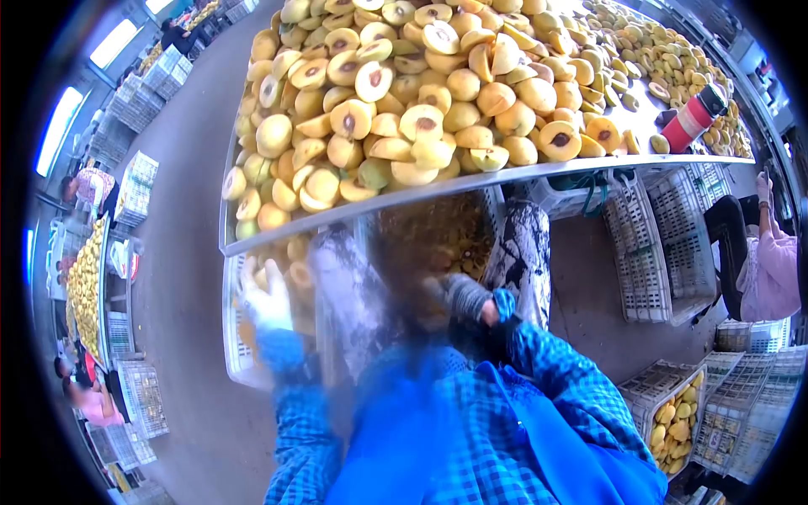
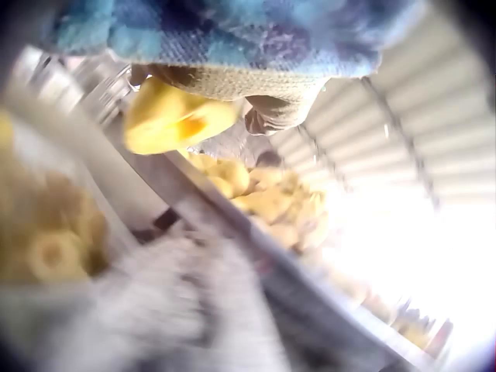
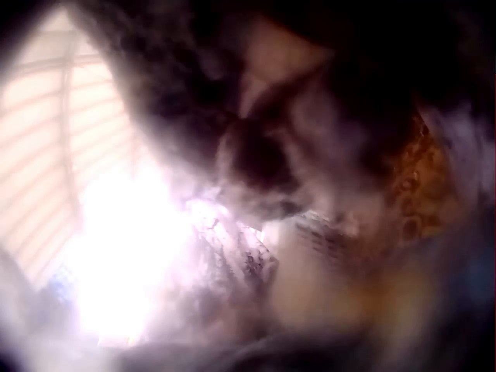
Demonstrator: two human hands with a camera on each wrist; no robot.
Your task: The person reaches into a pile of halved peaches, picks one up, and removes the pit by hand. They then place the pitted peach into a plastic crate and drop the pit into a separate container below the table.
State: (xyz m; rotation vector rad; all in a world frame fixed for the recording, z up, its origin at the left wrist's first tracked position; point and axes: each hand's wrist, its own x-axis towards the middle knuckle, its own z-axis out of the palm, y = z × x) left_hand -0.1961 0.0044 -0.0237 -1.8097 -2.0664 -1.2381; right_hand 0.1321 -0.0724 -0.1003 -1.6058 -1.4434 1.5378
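Note:
My left hand (image 1: pixel 268 299), in a white glove, hangs over the crate (image 1: pixel 238 337) left of my knees, fingers spread and pointing forward. In the left wrist view, a yellow peach half (image 2: pixel 174 124) with an orange pit hollow lies under the gloved fingers (image 2: pixel 209 81), away from the thumb. In a grey glove, my right hand (image 1: pixel 467 296) is over my lap, in front of a crate of dark brown scraps (image 1: pixel 446 227). Its fingertips are blurred, and I cannot tell what they hold. The right wrist view is dark and smeared.
A metal-edged table (image 1: pixel 505 174) heaped with halved peaches (image 1: pixel 421 122) stands before my knees. A red bottle (image 1: pixel 692 119) lies at its right. Stacked white crates (image 1: pixel 640 252) and a seated person (image 1: pixel 770 269) are on the right. People work at another table (image 1: pixel 103 286) on the left.

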